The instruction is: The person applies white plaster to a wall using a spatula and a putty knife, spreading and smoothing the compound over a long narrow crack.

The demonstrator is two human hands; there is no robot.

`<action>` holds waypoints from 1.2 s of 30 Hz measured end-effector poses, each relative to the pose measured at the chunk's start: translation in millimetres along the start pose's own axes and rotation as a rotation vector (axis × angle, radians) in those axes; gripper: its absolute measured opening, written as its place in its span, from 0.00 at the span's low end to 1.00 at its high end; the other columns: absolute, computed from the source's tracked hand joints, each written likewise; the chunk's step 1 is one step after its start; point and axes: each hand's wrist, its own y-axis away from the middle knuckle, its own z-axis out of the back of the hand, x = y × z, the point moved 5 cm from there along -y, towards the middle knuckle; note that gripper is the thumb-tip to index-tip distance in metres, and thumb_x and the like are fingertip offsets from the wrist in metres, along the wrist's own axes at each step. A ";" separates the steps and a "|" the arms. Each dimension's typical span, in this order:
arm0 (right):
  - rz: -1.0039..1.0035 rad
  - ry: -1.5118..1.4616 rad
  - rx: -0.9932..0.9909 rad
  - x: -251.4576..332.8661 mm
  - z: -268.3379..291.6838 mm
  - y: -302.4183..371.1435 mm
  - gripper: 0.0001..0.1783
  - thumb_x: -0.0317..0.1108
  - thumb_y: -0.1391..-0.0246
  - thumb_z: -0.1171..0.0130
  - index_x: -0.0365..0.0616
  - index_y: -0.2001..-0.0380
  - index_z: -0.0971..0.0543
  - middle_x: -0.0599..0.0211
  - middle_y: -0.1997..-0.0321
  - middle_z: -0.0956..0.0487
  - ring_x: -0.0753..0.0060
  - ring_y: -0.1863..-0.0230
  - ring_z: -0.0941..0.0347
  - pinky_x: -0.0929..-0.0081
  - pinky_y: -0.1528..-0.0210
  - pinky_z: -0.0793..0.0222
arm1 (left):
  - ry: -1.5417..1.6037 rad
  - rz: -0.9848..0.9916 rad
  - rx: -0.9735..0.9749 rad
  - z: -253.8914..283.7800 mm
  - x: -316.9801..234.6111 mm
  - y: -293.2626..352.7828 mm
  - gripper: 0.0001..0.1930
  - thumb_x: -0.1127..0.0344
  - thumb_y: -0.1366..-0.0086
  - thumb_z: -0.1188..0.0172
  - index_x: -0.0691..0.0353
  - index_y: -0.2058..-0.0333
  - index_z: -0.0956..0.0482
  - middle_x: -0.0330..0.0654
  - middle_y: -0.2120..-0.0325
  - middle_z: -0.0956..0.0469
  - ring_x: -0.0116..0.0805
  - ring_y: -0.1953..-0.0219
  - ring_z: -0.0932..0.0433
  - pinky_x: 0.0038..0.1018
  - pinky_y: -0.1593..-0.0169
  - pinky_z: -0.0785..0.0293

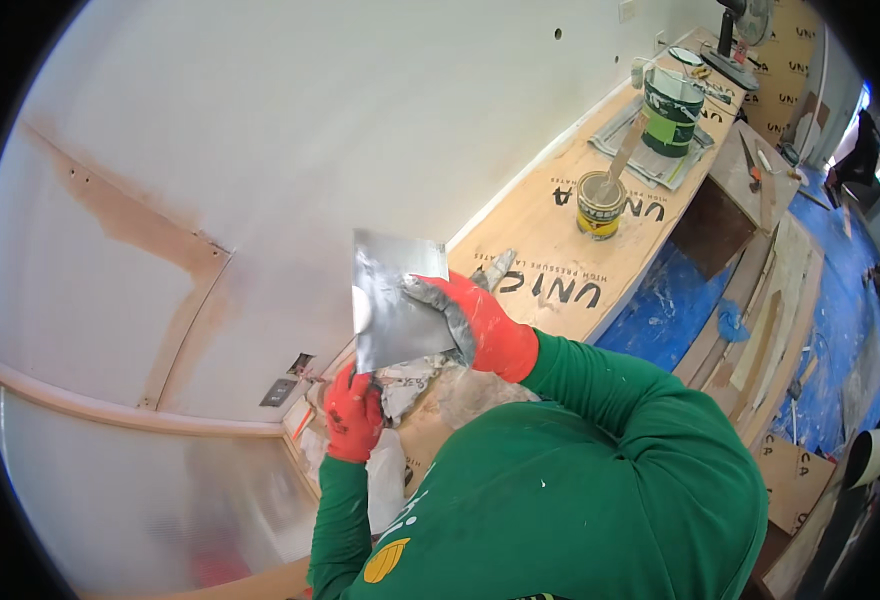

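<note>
A shiny, thin metal sheet (400, 325) stands upright before me, with a round white patch at its left edge. My right hand (475, 322), in a red glove with grey palm and fingers, holds the sheet by its right side, its fingers across the face. Below the sheet's lower left corner is my left hand (354, 412), also red-gloved. Its fingers are curled; what they hold, if anything, is hidden. Under the sheet lie crumpled, stained wrappings (410, 385), and a grey-smeared glove or rag (498, 268) rests just beyond my right hand.
A plywood bench (520, 235) runs along the wall (290, 130), which has brown filled seams. On it stand an open tin (601, 205) with a stirring stick (624, 150) and a green bucket (670, 120). Blue floor sheeting (660, 320) and boards (775, 310) lie to the right.
</note>
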 end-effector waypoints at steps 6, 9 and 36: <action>0.541 0.474 0.456 60.3 9.9 -43.7 0.30 0.37 0.46 0.42 0.58 0.38 0.32 0.55 0.44 0.29 0.52 0.48 0.29 0.57 0.46 0.30 | 0.378 0.367 -0.160 -15.8 -33.8 -56.9 0.21 0.61 0.34 0.43 0.69 0.47 0.28 0.50 0.53 0.23 0.39 0.50 0.24 0.31 0.48 0.29; 0.436 0.709 0.538 14.3 40.3 -53.5 0.26 0.39 0.45 0.44 0.58 0.42 0.29 0.59 0.48 0.25 0.54 0.53 0.26 0.58 0.52 0.28 | 1.288 0.390 -0.375 -13.4 -9.0 -67.0 0.19 0.57 0.32 0.46 0.64 0.49 0.26 0.47 0.62 0.21 0.34 0.64 0.21 0.28 0.66 0.25; -0.142 0.794 -0.243 -70.6 -72.3 -217.2 0.43 0.40 0.51 0.34 0.43 0.34 0.40 0.49 0.46 0.35 0.47 0.46 0.35 0.58 0.48 0.29 | 0.209 0.540 -0.405 46.2 68.2 89.8 0.44 0.65 0.46 0.32 0.72 0.35 0.45 0.54 0.40 0.35 0.43 0.39 0.32 0.33 0.36 0.38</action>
